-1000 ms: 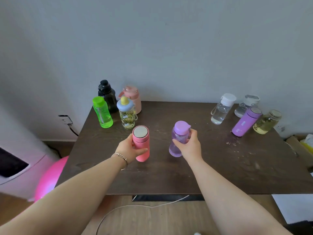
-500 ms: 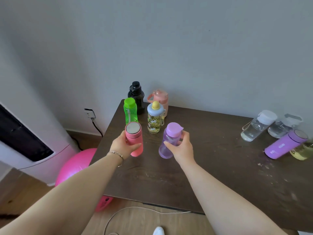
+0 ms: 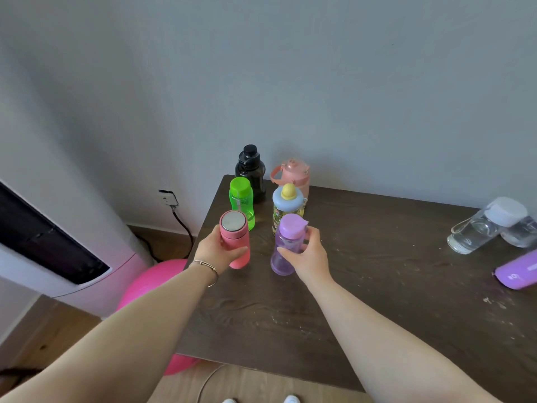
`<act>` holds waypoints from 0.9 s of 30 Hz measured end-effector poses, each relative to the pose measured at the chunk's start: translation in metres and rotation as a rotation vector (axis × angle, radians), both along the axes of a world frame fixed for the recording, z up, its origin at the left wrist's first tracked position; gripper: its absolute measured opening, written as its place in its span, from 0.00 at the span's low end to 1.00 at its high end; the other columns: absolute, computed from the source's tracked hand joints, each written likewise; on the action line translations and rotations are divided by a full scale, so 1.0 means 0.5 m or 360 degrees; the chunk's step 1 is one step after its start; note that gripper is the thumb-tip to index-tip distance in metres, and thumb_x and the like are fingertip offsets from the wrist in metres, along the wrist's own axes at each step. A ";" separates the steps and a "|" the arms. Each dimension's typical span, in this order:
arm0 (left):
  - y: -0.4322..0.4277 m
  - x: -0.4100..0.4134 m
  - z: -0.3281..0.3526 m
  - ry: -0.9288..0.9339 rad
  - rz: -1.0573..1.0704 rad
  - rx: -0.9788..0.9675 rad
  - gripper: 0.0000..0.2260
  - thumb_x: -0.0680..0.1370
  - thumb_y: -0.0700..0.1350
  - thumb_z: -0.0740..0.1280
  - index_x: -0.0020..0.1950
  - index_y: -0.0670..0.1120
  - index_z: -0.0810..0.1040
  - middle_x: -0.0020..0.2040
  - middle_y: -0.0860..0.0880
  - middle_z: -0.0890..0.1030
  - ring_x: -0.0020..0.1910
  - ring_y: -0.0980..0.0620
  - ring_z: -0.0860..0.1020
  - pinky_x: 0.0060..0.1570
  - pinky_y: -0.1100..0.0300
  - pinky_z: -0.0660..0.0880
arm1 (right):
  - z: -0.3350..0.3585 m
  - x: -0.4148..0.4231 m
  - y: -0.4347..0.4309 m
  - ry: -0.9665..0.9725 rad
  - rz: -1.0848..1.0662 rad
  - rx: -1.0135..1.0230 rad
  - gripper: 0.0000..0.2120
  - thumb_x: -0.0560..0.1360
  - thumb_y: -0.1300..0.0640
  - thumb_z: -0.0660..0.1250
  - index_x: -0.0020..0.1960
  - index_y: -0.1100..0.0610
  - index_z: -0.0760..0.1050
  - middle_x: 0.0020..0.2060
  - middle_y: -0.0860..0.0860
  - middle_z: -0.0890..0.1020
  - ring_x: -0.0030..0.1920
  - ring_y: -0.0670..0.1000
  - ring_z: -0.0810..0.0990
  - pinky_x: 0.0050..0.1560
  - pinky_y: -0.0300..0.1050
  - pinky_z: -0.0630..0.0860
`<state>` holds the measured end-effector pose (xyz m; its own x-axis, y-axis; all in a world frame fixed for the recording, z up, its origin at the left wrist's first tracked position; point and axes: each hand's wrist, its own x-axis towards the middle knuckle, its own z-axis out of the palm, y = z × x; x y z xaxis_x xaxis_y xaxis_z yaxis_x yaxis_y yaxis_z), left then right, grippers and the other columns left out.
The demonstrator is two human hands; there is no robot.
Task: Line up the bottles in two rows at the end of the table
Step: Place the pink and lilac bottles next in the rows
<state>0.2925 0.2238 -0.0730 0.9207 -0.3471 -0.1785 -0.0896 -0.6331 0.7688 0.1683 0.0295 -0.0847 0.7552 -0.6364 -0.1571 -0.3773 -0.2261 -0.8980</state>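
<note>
At the far left a white appliance with a dark panel stood against the wall, and a pink exercise ball sat on the floor beside the dark wooden table. The left hand, a thin bracelet on its wrist, was wrapped around a coral-pink flask with a metal-topped lid, holding it upright near the table's left edge. Just behind the flask stood a green bottle, and behind that a black bottle near the wall. To the right of those, a salmon-pink jug with a handle stood beside the black one, with a patterned child's bottle with a blue lid and yellow knob in front of it. The right hand was closed around a translucent purple bottle with a lilac cap, upright, just in front of the child's bottle. Whether either held bottle touched the tabletop could not be told. Well apart at the right edge stood a clear bottle with a white cap, a second clear bottle close behind it, and a purple flask, partly cut off.
</note>
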 end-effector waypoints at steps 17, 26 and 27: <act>0.018 0.104 -0.068 0.0079 -0.0371 0.0088 0.30 0.67 0.50 0.78 0.66 0.50 0.71 0.53 0.50 0.82 0.53 0.46 0.79 0.52 0.58 0.73 | -0.060 0.043 0.067 0.0079 -0.0189 0.0008 0.37 0.66 0.51 0.80 0.68 0.45 0.63 0.58 0.41 0.75 0.59 0.48 0.76 0.58 0.49 0.77; 0.012 0.127 -0.078 0.0117 -0.0332 -0.0029 0.32 0.67 0.51 0.78 0.67 0.52 0.71 0.55 0.50 0.82 0.54 0.48 0.79 0.54 0.56 0.75 | -0.061 0.058 0.060 0.0048 -0.0255 -0.0039 0.36 0.66 0.51 0.79 0.68 0.46 0.64 0.57 0.41 0.75 0.56 0.48 0.78 0.56 0.46 0.76; 0.009 0.130 -0.078 0.0124 -0.0338 -0.0028 0.32 0.67 0.51 0.78 0.68 0.52 0.70 0.55 0.50 0.82 0.54 0.48 0.79 0.54 0.56 0.75 | -0.062 0.061 0.058 0.0051 -0.0261 -0.0033 0.36 0.66 0.51 0.80 0.68 0.45 0.64 0.57 0.41 0.75 0.56 0.48 0.78 0.56 0.46 0.76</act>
